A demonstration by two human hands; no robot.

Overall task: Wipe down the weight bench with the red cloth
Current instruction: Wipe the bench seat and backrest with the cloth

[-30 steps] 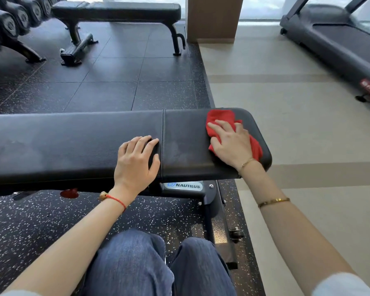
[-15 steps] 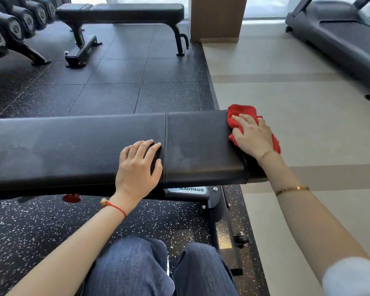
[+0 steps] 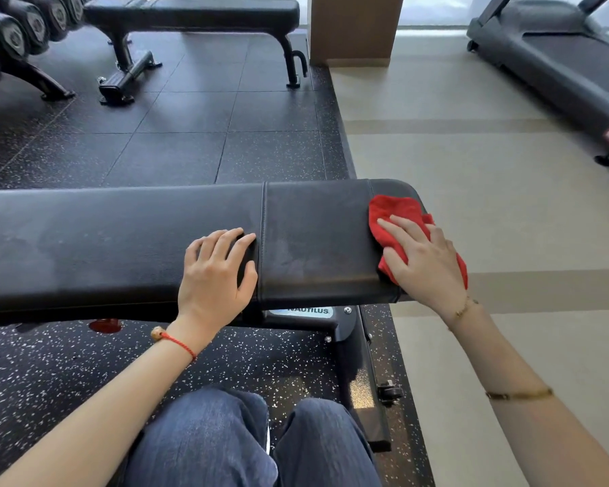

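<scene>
A black padded weight bench [image 3: 120,240] runs across the view in front of me. My left hand [image 3: 215,272] lies flat on its pad beside the seam, fingers spread, holding nothing. My right hand [image 3: 422,258] presses the red cloth [image 3: 391,212] against the bench's right end. The cloth bunches under my palm and hangs a little over the end edge.
A second black bench [image 3: 197,10] stands at the back, with a dumbbell rack [image 3: 11,40] at far left. A treadmill [image 3: 559,61] fills the right rear on beige floor. A wooden column [image 3: 354,26] rises behind. My knees [image 3: 254,441] are below the bench.
My right hand slid the red cloth rightward from the top of the pad to the bench's end, then drew it back toward the near edge. My left hand stayed put.
</scene>
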